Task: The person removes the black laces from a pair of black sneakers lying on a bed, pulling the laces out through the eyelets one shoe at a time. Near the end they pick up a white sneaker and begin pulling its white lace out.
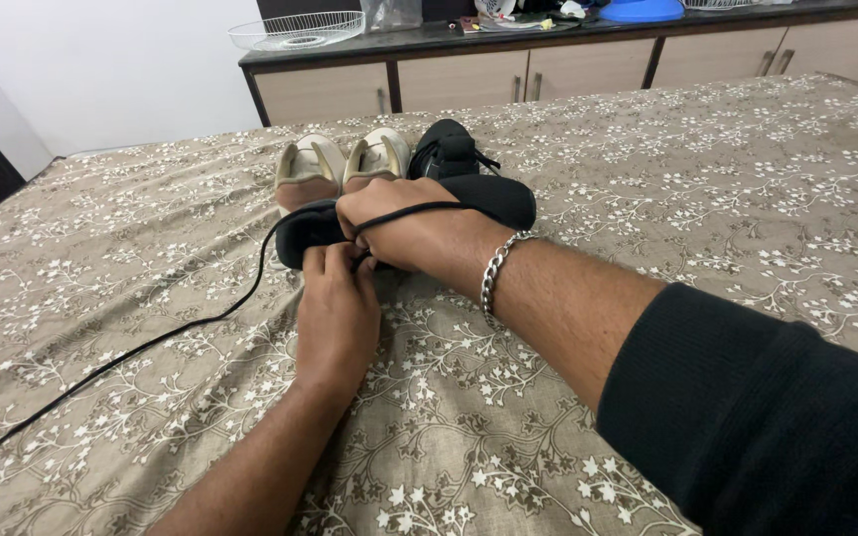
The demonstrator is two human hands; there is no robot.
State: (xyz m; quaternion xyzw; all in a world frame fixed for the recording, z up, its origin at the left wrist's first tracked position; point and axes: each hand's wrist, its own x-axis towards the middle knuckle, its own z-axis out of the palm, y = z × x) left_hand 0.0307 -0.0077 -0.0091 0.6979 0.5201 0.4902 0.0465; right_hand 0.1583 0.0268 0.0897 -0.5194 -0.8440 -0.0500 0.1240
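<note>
Black cord first: we see the shoelace [151, 342] trailing loose across the patterned bedspread [707, 189] at the left, limp and light, likely to slip unless pinched near its end. Our left hand [338, 313] is curled closed at the near edge of the black shoe [494, 197], fingers pressed against it. Our right hand [404, 230] is closed over the shoe's top with the lace looped across its knuckles. We judge the shoe light and soft-sided; hold it by the sole. Behind stand a beige pair [342, 164] and another black shoe [446, 149].
</note>
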